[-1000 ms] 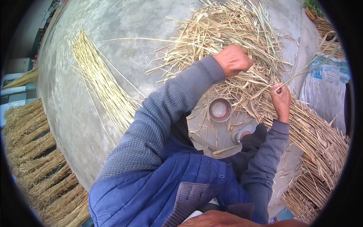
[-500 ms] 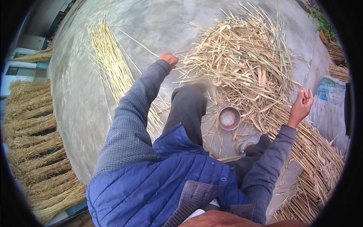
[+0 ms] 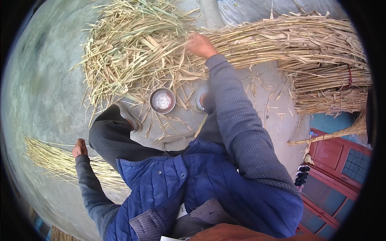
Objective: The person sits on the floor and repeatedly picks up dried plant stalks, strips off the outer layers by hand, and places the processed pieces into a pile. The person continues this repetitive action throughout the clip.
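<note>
My left hand (image 3: 80, 148) is closed on a thin pale stalk, over the bundle of stripped stalks (image 3: 110, 176) on the floor at the lower left. My right hand (image 3: 200, 45) reaches to the ends of a large bundle of dry, leafy stalks (image 3: 281, 42), where it meets the leaf heap. Its fingers are curled together among the stalk ends, and what they grip is hidden. The heap of dry leaves and husks (image 3: 128, 52) lies ahead of me. Between my feet and this heap stands a small round metal bowl (image 3: 162, 101).
Shorter tied bundles (image 3: 329, 100) are stacked at the right. Beyond them are a broom-like bundle (image 3: 333, 133), a red door (image 3: 333, 160) and some shoes (image 3: 301, 175). A pale plastic sack (image 3: 257, 11) lies at the far edge. Loose husks litter the concrete floor (image 3: 48, 92).
The view has swung to the right. My left hand still holds a thin stalk, now beside the stripped bundle. My right hand, raised with fingers apart before, is now down at the leafy stalks.
</note>
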Tool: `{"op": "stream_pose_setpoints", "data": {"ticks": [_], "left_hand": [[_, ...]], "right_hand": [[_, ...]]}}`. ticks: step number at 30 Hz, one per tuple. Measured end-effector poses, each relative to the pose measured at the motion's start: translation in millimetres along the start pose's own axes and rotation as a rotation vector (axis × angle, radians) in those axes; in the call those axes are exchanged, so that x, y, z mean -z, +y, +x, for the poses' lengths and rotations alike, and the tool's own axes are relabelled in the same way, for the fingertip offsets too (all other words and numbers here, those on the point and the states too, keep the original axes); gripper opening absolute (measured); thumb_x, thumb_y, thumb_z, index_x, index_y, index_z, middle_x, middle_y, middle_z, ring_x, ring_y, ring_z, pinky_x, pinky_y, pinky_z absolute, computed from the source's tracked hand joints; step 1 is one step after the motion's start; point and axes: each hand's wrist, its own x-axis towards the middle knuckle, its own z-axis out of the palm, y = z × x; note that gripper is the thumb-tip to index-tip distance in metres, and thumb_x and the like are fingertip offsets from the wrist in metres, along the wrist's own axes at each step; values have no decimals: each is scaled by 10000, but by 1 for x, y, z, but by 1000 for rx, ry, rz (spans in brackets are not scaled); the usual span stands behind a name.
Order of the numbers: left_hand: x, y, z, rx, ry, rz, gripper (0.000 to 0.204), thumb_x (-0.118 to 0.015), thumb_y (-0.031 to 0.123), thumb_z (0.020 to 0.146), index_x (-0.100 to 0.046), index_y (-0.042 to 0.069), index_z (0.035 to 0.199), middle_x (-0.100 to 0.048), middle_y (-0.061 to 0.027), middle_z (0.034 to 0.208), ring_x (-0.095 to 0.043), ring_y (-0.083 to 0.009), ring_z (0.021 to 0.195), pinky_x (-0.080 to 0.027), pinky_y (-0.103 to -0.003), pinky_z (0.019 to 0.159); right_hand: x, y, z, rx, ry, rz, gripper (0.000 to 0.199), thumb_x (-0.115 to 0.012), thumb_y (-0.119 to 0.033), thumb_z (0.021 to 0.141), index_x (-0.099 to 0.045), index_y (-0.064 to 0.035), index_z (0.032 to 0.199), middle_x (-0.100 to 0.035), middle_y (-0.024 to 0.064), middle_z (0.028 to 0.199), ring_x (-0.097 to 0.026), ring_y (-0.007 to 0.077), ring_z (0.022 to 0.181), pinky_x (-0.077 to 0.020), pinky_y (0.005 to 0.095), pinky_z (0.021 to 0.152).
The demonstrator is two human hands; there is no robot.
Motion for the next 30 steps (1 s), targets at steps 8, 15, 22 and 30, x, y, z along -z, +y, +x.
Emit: {"op": "stream_pose_setpoints", "data": {"ticks": [8, 15, 22, 30], "left_hand": [[200, 263, 131, -342, 340, -504, 165, -688, 287, 924, -680, 123, 936, -709, -96, 749, -663, -268, 665, -489, -382, 635], [205, 441, 114, -986, 285, -536, 156, -705, 228, 893, -680, 76, 920, -665, -106, 698, -629, -292, 616, -478, -410, 588], [162, 443, 118, -1044, -36, -247, 283, -737, 290, 814, -592, 71, 918, -655, -150, 720, -654, -362, 714, -504, -466, 660], [171, 443, 119, -1046, -5, -258, 283, -745, 263, 792, -561, 61, 863, -616, -143, 672, -638, -364, 703, -489, -471, 650]], "right_hand": [[35, 85, -7, -169, 29, -10, 412, -696, -243, 785, -660, 37, 1085, -700, 252, 1038, -679, 389, 986, -524, 431, 889], [64, 171, -4, -298, 424, 236, 491, -703, -191, 829, -613, 20, 1263, -713, 156, 1099, -689, 239, 1027, -537, 340, 892], [52, 225, 17, -402, 530, 582, 615, -669, -99, 863, -460, 44, 1424, -579, 240, 1355, -608, 269, 1203, -452, 345, 1042], [61, 218, 45, -387, 567, 310, 625, -660, -165, 841, -500, -21, 1428, -630, 213, 1277, -626, 282, 1167, -471, 360, 1004]]}}
